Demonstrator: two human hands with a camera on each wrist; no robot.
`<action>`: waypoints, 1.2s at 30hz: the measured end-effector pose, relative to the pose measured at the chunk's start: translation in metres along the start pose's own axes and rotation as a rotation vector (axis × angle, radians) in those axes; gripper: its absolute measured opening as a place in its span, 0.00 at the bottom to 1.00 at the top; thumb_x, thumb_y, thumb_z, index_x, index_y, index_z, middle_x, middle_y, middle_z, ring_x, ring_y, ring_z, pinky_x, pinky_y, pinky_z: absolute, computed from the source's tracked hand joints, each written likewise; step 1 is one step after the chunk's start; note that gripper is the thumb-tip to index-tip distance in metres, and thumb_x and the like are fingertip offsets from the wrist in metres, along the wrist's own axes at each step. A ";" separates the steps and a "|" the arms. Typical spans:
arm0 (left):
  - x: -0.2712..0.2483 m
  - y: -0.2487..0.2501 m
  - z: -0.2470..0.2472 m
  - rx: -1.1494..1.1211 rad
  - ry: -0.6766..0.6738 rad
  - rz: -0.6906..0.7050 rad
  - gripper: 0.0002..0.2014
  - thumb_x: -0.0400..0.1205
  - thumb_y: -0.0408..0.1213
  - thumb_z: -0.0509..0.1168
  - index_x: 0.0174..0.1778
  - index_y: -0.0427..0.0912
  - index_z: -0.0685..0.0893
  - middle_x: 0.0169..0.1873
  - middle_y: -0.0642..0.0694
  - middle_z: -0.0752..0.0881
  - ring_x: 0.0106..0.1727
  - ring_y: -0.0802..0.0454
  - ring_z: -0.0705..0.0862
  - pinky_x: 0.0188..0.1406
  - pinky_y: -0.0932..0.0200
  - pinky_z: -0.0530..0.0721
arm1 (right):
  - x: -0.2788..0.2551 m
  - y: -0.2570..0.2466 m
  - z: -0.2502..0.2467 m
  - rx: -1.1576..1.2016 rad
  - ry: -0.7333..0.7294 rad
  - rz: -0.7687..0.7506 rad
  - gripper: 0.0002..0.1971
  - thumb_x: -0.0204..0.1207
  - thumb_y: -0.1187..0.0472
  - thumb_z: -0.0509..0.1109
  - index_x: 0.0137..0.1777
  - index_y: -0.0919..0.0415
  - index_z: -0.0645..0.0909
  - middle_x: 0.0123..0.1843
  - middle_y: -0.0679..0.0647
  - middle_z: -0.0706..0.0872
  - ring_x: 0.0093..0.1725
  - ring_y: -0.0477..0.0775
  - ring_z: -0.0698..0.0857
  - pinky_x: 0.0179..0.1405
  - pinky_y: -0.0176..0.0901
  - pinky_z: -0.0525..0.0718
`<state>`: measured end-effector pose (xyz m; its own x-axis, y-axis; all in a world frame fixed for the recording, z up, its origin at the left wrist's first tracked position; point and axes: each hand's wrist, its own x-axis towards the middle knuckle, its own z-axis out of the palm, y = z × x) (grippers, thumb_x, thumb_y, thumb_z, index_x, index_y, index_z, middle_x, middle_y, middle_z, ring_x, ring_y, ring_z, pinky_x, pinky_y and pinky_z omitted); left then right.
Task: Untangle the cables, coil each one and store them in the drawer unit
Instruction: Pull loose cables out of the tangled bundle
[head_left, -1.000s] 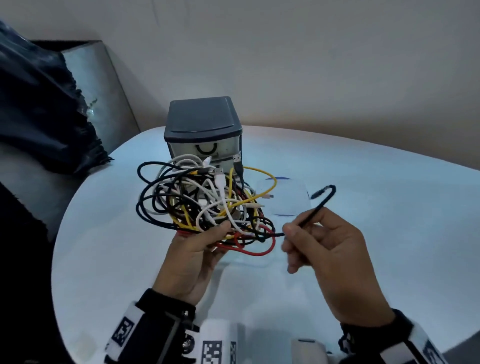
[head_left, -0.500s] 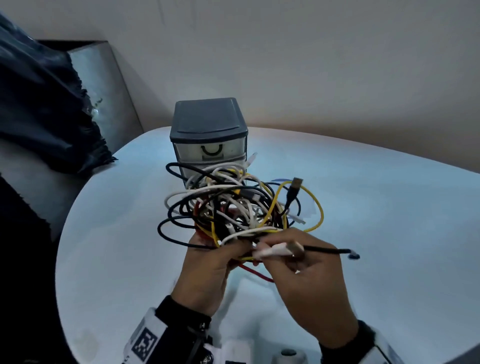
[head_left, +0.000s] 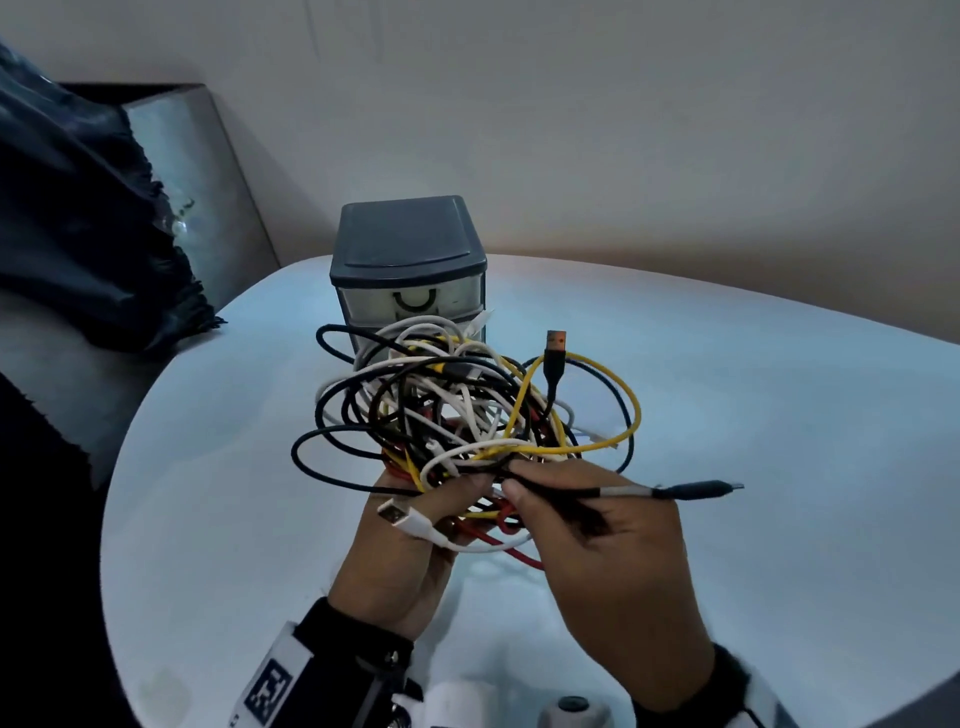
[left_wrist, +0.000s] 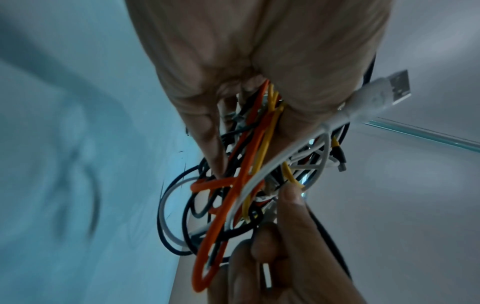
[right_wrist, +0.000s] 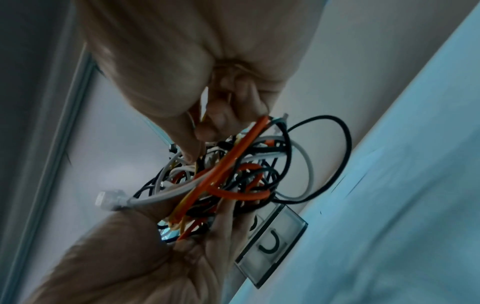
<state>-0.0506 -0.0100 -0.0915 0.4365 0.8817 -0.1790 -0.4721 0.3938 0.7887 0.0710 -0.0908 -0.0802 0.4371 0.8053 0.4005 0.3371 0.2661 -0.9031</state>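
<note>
A tangle of black, white, yellow and red cables (head_left: 457, 415) hangs in the air above the table, in front of the grey drawer unit (head_left: 408, 270). My left hand (head_left: 415, 525) grips the bundle (left_wrist: 249, 168) from below, and a white USB plug (head_left: 402, 517) sticks out over its thumb. My right hand (head_left: 519, 480) pinches a black cable (head_left: 628, 492) at the bundle's edge; its plug end (head_left: 696, 488) points right. A black cable with an orange USB plug (head_left: 556, 345) stands up from the tangle. In the right wrist view the fingers (right_wrist: 197, 142) reach into the bundle (right_wrist: 233, 174).
The drawer unit's drawers (right_wrist: 272, 240) are shut. The round white table (head_left: 779, 467) stands by a beige wall. A dark cloth (head_left: 78, 234) lies over a grey surface at the left, beyond the table's edge.
The bundle has risen off the table in my left hand. My right hand has come left to the bundle's edge, and the black cable's end now sticks out straight to the right.
</note>
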 end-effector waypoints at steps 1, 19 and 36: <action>0.000 -0.002 0.000 -0.008 -0.001 0.000 0.16 0.66 0.19 0.71 0.50 0.32 0.89 0.45 0.33 0.90 0.44 0.39 0.91 0.44 0.45 0.91 | 0.000 0.000 -0.001 -0.028 -0.025 0.006 0.07 0.74 0.66 0.77 0.48 0.55 0.92 0.42 0.42 0.93 0.44 0.44 0.92 0.46 0.39 0.89; -0.009 0.027 0.002 -0.127 -0.060 -0.233 0.08 0.64 0.33 0.63 0.20 0.38 0.82 0.19 0.43 0.81 0.17 0.48 0.80 0.19 0.62 0.79 | 0.027 0.018 -0.036 -0.005 -0.194 0.364 0.07 0.79 0.55 0.71 0.51 0.46 0.90 0.51 0.39 0.92 0.55 0.33 0.87 0.57 0.30 0.81; -0.001 0.033 -0.019 -0.207 -0.052 -0.305 0.32 0.64 0.40 0.73 0.65 0.42 0.71 0.63 0.37 0.66 0.63 0.36 0.65 0.53 0.46 0.71 | 0.028 0.042 -0.059 -0.502 0.024 0.236 0.15 0.79 0.56 0.72 0.65 0.46 0.82 0.63 0.39 0.83 0.66 0.42 0.78 0.71 0.45 0.74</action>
<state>-0.0812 0.0072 -0.0761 0.6168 0.7036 -0.3529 -0.4567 0.6851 0.5676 0.1465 -0.0883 -0.0972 0.5657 0.7987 0.2051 0.5812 -0.2097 -0.7863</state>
